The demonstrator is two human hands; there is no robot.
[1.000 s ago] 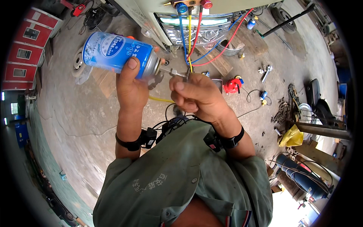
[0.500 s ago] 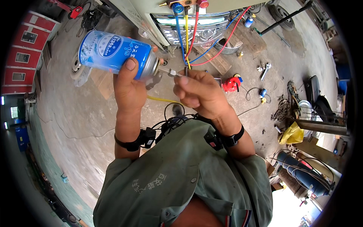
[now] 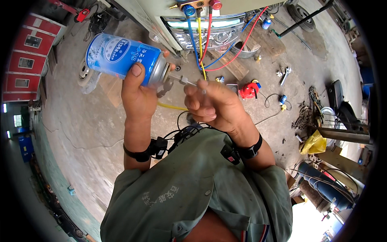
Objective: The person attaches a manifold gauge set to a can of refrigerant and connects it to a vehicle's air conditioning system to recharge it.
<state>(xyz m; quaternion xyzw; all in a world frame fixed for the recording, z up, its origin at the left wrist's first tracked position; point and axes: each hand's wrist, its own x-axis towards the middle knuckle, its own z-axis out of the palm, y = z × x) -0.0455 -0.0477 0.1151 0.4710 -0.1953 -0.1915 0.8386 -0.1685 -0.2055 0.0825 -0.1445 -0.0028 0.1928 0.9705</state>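
So we're at the hookup step, looks like. Our left hand point(image 3: 139, 94) has its grip wrapped tight round the blue can point(image 3: 121, 54), held sideways at upper left of the frame. Our right hand point(image 3: 211, 105) pinches the small fitting point(image 3: 183, 80) right at the can's top. Next move probably needs that fitting lined up square and twisted on. Further off, coloured hoses point(image 3: 201, 44) hang from the gauges point(image 3: 199, 5).

Grey-green short-sleeved shirt point(image 3: 193, 193), black wristbands point(image 3: 139, 155), perhaps sensors.
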